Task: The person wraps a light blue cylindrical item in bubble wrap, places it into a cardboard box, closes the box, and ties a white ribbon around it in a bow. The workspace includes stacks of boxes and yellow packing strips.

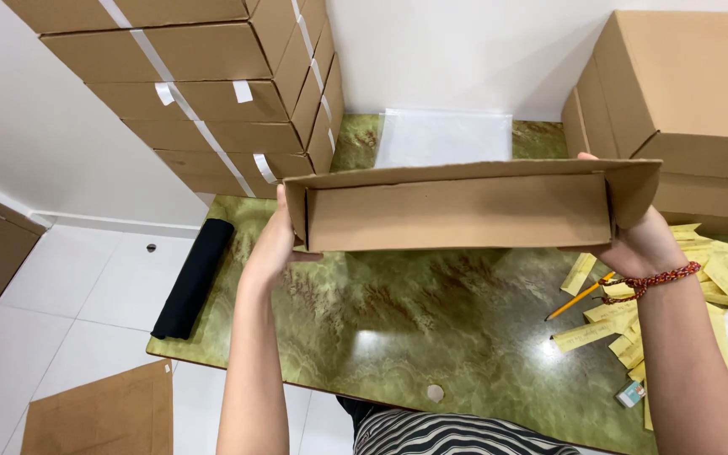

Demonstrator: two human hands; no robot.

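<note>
Between the person's two hands sits a long, shallow cardboard box (465,206), held up off the bench with its open side facing the camera. Left hand (273,240) is clamped on the left end, thumb up over the corner, fingers hidden behind the flap. Right hand (638,244) grips the right end the same way, with a red beaded bracelet (652,280) on the wrist.

Right under the box there's a decent bare patch of the green marbled bench (414,312), glossy enough to show a light reflection. Room gets tight further out: a stack of taped brown cartons (212,84) crowds the back left, and bigger cartons (684,93) sit at the back right, pretty close to the box's right flap. A clear plastic sheet (444,136) lies flat behind the box.

Off to the right, a messy pile of yellow paper slips (625,324) and a yellow pencil (579,297) lie just below the right wrist. A black roll (194,276) rests along the bench's left edge, and a flat cardboard piece (103,413) is down on the white tiled floor.
</note>
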